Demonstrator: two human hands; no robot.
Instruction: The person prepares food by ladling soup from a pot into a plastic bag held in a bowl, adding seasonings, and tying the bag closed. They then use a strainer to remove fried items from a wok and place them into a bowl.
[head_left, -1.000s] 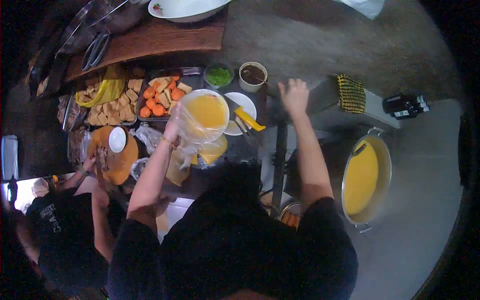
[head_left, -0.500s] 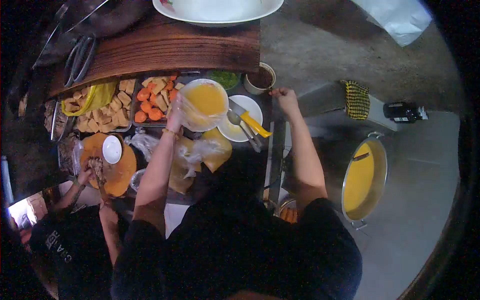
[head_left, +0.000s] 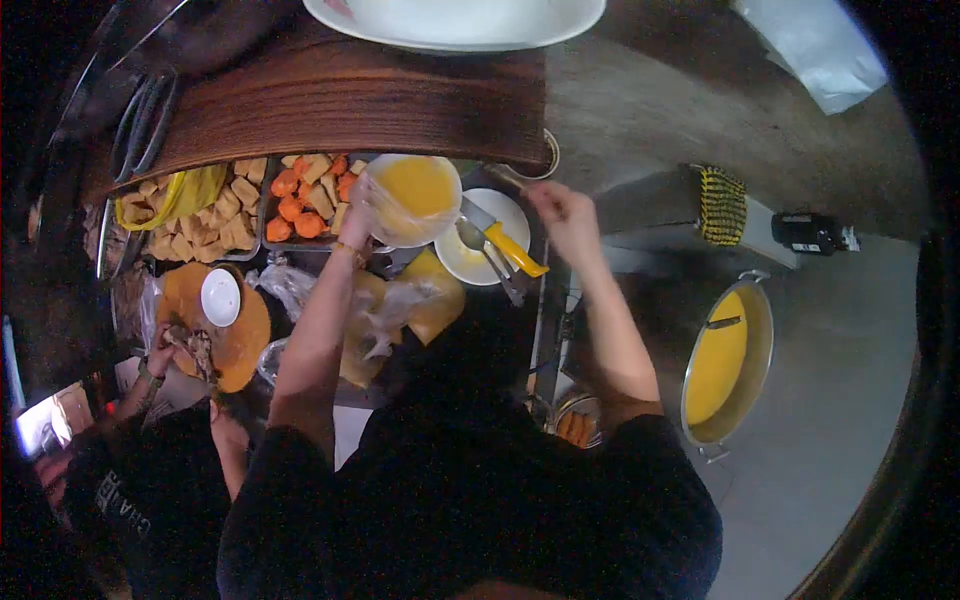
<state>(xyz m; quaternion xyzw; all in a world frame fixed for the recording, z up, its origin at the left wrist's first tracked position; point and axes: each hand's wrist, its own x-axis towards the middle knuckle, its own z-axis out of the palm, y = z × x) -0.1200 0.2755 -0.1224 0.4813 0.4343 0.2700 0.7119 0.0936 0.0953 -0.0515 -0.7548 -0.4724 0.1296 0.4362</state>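
My left hand (head_left: 357, 215) is closed on the side of a round white bowl (head_left: 458, 190) lined with a clear plastic bag. Yellow soup (head_left: 413, 188) fills it. My right hand (head_left: 562, 212) is closed, pinching a thin spoon-like utensil (head_left: 510, 178) that points left toward the bowl; its far end is blurred. Between my hands, a white plate (head_left: 512, 212) carries a yellow-handled knife (head_left: 512, 247) and a metal spoon (head_left: 480, 245). Beyond my right hand, a tub's rim (head_left: 553, 155) shows, mostly hidden by the wooden shelf.
Trays of fried tofu (head_left: 205, 225) and orange pieces (head_left: 292, 208) lie left. Tied bags of yellow liquid (head_left: 435, 300) sit before me. A co-worker's hand (head_left: 163, 355) holds meat over a round board (head_left: 245, 345). A large pot (head_left: 765, 340) stands right; the shelf (head_left: 350, 100) overhangs.
My right hand has moved slightly left and down from the tub's rim, and the thin utensil now shows in it. My left hand still holds the bowl. The view has shifted, hiding most of the tub.
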